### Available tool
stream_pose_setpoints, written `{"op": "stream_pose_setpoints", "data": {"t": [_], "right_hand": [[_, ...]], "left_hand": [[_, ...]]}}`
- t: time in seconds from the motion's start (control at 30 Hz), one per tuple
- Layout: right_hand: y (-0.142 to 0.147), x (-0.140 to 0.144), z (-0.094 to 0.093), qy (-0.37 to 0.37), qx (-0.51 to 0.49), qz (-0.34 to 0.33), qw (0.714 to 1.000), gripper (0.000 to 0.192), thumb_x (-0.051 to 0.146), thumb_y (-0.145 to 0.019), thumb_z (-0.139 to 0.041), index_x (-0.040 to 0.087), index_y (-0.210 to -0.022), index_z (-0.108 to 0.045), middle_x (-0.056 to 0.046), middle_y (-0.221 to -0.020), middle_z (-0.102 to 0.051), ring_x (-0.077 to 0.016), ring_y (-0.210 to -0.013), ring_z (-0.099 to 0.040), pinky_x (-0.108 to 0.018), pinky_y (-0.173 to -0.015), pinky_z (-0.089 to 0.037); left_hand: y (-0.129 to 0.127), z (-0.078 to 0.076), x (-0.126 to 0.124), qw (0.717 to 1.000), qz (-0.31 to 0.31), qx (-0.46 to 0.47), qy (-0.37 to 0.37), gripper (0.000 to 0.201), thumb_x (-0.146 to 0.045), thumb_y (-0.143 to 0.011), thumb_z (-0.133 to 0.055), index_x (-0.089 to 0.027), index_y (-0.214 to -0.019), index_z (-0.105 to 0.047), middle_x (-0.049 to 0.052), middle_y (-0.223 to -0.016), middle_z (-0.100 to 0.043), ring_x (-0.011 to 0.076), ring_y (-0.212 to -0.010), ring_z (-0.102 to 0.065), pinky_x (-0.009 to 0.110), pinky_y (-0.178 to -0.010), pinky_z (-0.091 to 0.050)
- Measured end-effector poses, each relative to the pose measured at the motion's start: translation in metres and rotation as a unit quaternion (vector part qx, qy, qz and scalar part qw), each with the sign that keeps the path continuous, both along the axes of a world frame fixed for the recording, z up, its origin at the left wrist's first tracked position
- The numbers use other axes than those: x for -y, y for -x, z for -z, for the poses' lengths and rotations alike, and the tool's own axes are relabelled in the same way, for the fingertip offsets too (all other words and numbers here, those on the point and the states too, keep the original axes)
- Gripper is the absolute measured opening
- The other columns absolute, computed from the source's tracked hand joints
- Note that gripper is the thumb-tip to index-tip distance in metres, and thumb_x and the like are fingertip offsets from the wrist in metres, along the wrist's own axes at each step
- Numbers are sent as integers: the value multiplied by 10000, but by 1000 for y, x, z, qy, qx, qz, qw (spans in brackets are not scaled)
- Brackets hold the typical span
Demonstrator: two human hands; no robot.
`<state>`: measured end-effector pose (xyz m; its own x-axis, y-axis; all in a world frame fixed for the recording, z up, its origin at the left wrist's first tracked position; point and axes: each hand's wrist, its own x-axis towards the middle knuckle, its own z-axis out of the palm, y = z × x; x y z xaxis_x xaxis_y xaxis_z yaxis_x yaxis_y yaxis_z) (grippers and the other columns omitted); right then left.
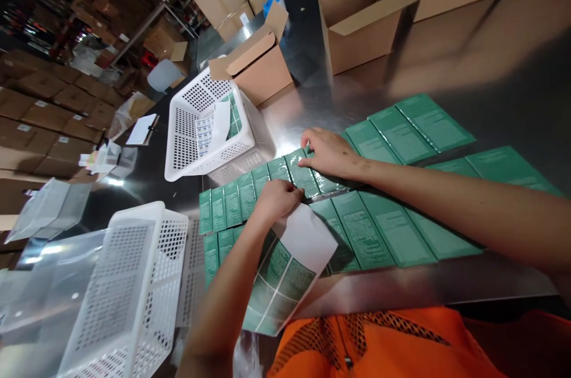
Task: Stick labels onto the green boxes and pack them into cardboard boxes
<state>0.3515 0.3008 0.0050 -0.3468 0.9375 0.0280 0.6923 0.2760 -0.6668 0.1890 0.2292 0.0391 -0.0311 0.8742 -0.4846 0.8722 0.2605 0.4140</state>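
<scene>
Two rows of shiny green packets (381,232), apparently wrapped boxes, lie side by side on the metal table. My left hand (277,200) is closed on a sheet of green labels (285,274). The sheet hangs toward my body, its white upper part curled and its green printed labels split by white lines. My right hand (332,155) rests on the far row, thumb and forefinger apart, touching the far end of a green packet (301,172). Its other fingers are partly hidden behind the hand. My left forearm covers part of the near row.
A white basket (178,172) with label sheets stands beyond the rows at left. Another white basket (156,259) with clear plastic sits nearer left. Open cartons (357,47) and a smaller carton (263,71) stand at the back. A clipboard (141,129) lies far left.
</scene>
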Motion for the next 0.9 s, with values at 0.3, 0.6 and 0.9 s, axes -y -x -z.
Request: {"op": "stream_pose_setpoints", "data": {"t": [0.3, 0.6, 0.9], "right_hand": [[11, 7, -1, -59, 94, 1, 994, 655, 640, -771, -721, 151, -1173, -552, -169, -1191, -667, -362, -990, -658, -393, -772, -461], [-1, 49, -43, 56, -67, -107, 990, 379, 466, -939, -556, 167, -1171, -529, -97, -960, -697, -236, -875, -658, -337, -747, -478], [32, 201, -6, 174, -406, -82, 893, 716, 314, -799, -750, 253, -1336, -280, -54, -967, -703, -211, -808, -688, -362, -689, -576]], "left_hand": [[17, -13, 39, 993, -42, 22, -104, 307, -400, -895, -554, -198, -685, -647, -19, -551, -524, 147, -541, -456, 277, -552, -295], [48, -39, 97, 866, -226, 2, -447, 314, -461, -905, -555, -186, -825, -687, 4, -614, -642, 148, -562, -563, 261, -583, -394], [65, -46, 77, 808, -283, 88, -509, 376, -555, -922, -566, -194, -927, -671, -28, -596, -530, 130, -552, -495, 245, -557, -388]]}}
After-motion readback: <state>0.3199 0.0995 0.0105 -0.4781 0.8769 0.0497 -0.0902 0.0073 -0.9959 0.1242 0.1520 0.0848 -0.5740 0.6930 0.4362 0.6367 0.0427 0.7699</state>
